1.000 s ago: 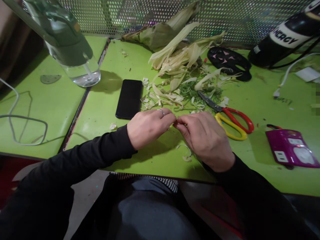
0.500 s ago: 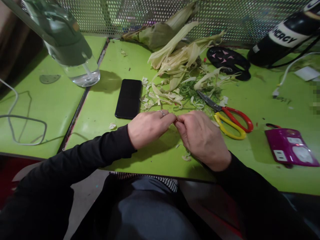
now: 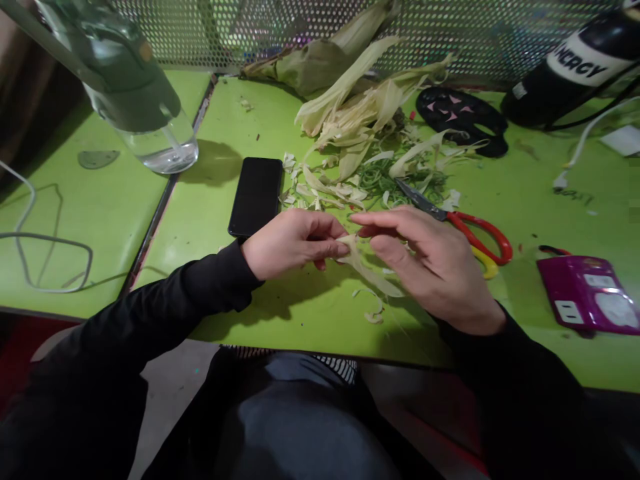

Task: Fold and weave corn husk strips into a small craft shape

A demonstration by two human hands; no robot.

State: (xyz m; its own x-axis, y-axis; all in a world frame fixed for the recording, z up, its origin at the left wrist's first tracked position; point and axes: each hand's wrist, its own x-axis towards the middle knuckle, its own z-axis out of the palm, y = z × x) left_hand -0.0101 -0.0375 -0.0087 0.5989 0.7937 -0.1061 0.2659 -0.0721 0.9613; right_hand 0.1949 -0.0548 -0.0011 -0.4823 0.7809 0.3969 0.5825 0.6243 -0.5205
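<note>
My left hand [image 3: 293, 243] pinches one end of a pale strip of corn husk [image 3: 367, 270] between thumb and fingers, just above the green table [image 3: 310, 313]. The strip runs down to the right, under my right hand [image 3: 430, 263]. That hand's fingers are stretched out and loosely spread over the strip, with the index pointing left toward my left hand. A pile of corn husks and cut scraps [image 3: 357, 127] lies just beyond both hands.
Red-and-yellow scissors [image 3: 463, 230] lie right of my hands, a black phone [image 3: 256, 195] to the left. A water bottle [image 3: 135, 93] stands at far left, a magenta device [image 3: 587, 297] at right, a black bottle [image 3: 570, 67] and mesh wall behind.
Both hands were pinched together fingertip to fingertip. Now they have drawn apart, my right hand has opened out, and a long husk strip shows between them.
</note>
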